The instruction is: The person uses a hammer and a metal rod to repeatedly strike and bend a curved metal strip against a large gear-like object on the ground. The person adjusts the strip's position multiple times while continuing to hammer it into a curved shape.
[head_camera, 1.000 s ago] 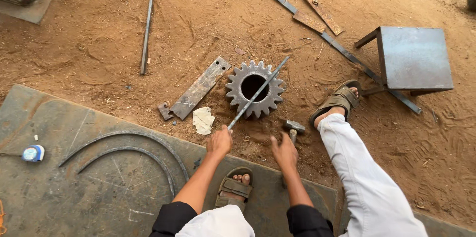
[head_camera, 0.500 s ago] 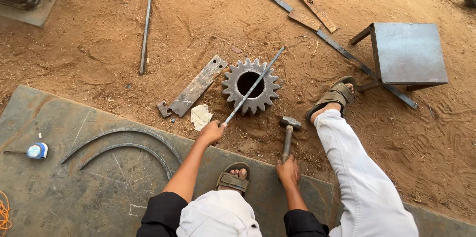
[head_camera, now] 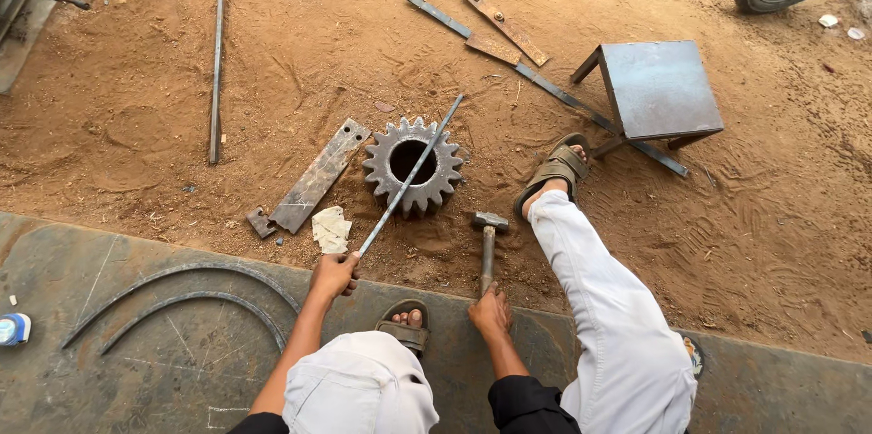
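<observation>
Since half a second ago, little has been shifted: the right hand is kept at the end of the hammer's handle, and the rod is kept across the gear by the left hand.

The long thin grey steel rod is gripped at its near end, the left fingers closed fully round it. From there it slants up and to the right, across the bore of the large dark toothed steel gear, which lies flat on the reddish dirt ground. The rod is judged stiff and fairly light, and it is best held near its end, as here. The gear is judged heavy and unlikely to slide.

The small steel-headed hammer lies on the dirt just right of the gear, its head away from the person. The right fingers are curled over the butt of its handle; how tightly cannot be told. The hammer is judged head-heavy.

A flat rusty steel bar and a folded pale scrap of paper lie left of the gear.
</observation>
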